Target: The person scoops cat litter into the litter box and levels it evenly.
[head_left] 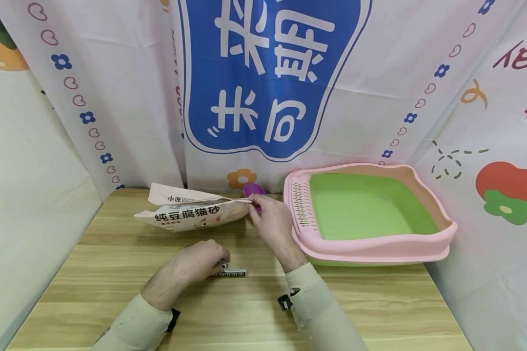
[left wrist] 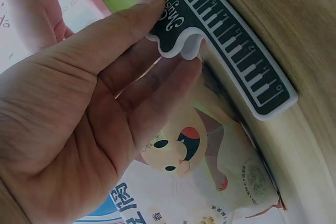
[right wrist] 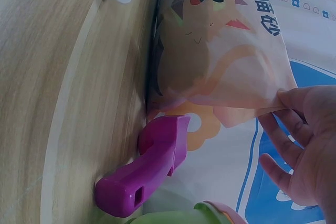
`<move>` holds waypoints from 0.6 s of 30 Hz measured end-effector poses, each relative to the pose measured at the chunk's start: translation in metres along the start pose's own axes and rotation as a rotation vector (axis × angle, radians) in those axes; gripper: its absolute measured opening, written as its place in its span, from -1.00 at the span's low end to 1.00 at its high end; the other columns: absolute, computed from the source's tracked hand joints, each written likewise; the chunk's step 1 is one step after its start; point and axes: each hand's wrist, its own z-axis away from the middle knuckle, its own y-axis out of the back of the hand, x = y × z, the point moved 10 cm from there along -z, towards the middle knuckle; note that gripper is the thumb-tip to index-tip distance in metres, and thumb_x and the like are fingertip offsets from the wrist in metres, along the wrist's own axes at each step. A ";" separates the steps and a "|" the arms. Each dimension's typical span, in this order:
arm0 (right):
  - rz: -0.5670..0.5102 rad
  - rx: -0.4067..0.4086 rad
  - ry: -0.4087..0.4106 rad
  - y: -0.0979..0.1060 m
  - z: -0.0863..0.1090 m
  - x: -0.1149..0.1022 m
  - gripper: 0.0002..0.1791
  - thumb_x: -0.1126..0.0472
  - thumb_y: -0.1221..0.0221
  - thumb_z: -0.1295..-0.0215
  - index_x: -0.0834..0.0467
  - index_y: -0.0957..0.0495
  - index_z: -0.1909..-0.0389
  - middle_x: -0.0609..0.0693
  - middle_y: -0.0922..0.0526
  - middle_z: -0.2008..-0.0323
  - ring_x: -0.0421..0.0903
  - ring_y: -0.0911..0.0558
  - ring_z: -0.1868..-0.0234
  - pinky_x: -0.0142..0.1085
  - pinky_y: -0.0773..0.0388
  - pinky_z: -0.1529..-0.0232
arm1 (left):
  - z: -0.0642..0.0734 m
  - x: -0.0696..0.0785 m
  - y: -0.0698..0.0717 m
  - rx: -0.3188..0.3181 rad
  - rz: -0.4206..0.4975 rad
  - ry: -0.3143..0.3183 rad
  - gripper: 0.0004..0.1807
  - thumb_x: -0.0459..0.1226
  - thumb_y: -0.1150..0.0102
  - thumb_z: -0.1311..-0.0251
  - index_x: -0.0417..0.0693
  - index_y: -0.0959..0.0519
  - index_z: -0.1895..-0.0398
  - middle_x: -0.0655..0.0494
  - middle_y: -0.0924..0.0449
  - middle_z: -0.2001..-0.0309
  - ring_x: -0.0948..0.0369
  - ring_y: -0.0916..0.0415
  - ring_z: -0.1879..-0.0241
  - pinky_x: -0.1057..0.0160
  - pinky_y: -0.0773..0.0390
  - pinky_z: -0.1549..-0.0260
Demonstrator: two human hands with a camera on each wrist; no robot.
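Observation:
A keyboard-patterned clip (head_left: 233, 273), black and white with "Music" printed on it, is close above the wooden table. My left hand (head_left: 197, 263) pinches its handle between thumb and fingers, as the clip (left wrist: 236, 45) shows in the left wrist view. Behind it is a pale paper cat litter bag (head_left: 193, 214) with a cartoon cat; its upper edges stand apart at the left in the head view. My right hand (head_left: 272, 222) pinches the bag's right corner. In the right wrist view, thumb and fingertips grip the bag (right wrist: 226, 72) at that edge.
A purple scoop (right wrist: 142, 174) is beside the bag, near the back curtain (head_left: 149, 146). To the right stands a pink and green litter box (head_left: 369, 248) with a slotted ledge. Wooden table (head_left: 228, 321) lies under my forearms.

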 end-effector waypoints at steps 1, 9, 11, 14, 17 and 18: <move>0.000 -0.001 -0.002 0.000 0.000 0.000 -0.83 0.03 -0.49 -0.61 -0.03 -0.92 -0.06 -0.04 -1.00 -0.03 0.07 -0.99 0.01 0.04 -0.88 0.00 | 0.000 -0.001 0.000 -0.001 0.000 0.002 -0.71 -0.41 -0.67 -0.31 0.07 -0.72 0.43 0.33 -0.66 0.45 0.40 -0.48 0.44 0.31 -0.58 0.39; -0.001 -0.002 -0.004 -0.002 0.000 0.001 -0.83 0.02 -0.49 -0.61 -0.04 -0.92 -0.06 -0.05 -1.00 -0.03 0.07 -0.99 0.00 0.05 -0.88 -0.01 | 0.001 -0.002 0.010 0.056 -0.055 -0.029 -0.78 -0.38 -0.66 -0.34 0.06 -0.75 0.34 0.30 -0.74 0.38 0.34 -0.65 0.36 0.25 -0.76 0.28; -0.001 -0.001 -0.004 -0.001 0.000 0.001 -0.83 0.02 -0.50 -0.61 -0.04 -0.92 -0.05 -0.05 -1.00 -0.02 0.07 -0.99 0.01 0.05 -0.88 0.00 | 0.001 0.000 0.018 0.106 -0.091 -0.046 -0.82 -0.37 -0.65 -0.36 0.02 -0.77 0.29 0.25 -0.78 0.33 0.28 -0.71 0.32 0.20 -0.83 0.21; 0.001 0.002 -0.003 -0.001 0.000 0.001 -0.84 0.03 -0.50 -0.60 -0.04 -0.92 -0.05 -0.05 -1.01 -0.01 0.06 -0.99 0.02 0.05 -0.87 0.01 | 0.004 0.002 0.034 0.198 -0.142 -0.068 -0.85 -0.39 -0.65 -0.35 -0.04 -0.82 0.15 0.16 -0.85 0.21 0.20 -0.81 0.21 0.14 -0.89 0.08; 0.001 0.002 -0.002 -0.001 0.000 0.001 -0.84 0.03 -0.51 -0.59 -0.04 -0.92 -0.04 -0.05 -1.01 -0.01 0.07 -0.99 0.04 0.06 -0.87 0.03 | 0.009 0.004 0.050 0.286 -0.200 -0.085 -0.79 -0.43 -0.63 -0.33 -0.06 -0.85 0.05 0.10 -0.90 0.13 0.16 -0.86 0.15 0.10 -0.91 -0.01; 0.002 0.001 -0.003 -0.001 0.000 0.001 -0.84 0.03 -0.51 -0.59 -0.04 -0.92 -0.04 -0.05 -1.01 -0.01 0.07 -0.99 0.04 0.06 -0.87 0.03 | 0.011 0.005 0.055 0.310 -0.210 -0.082 -0.76 -0.44 -0.62 -0.33 -0.08 -0.86 -0.01 0.08 -0.92 0.08 0.13 -0.88 0.10 0.07 -0.92 -0.06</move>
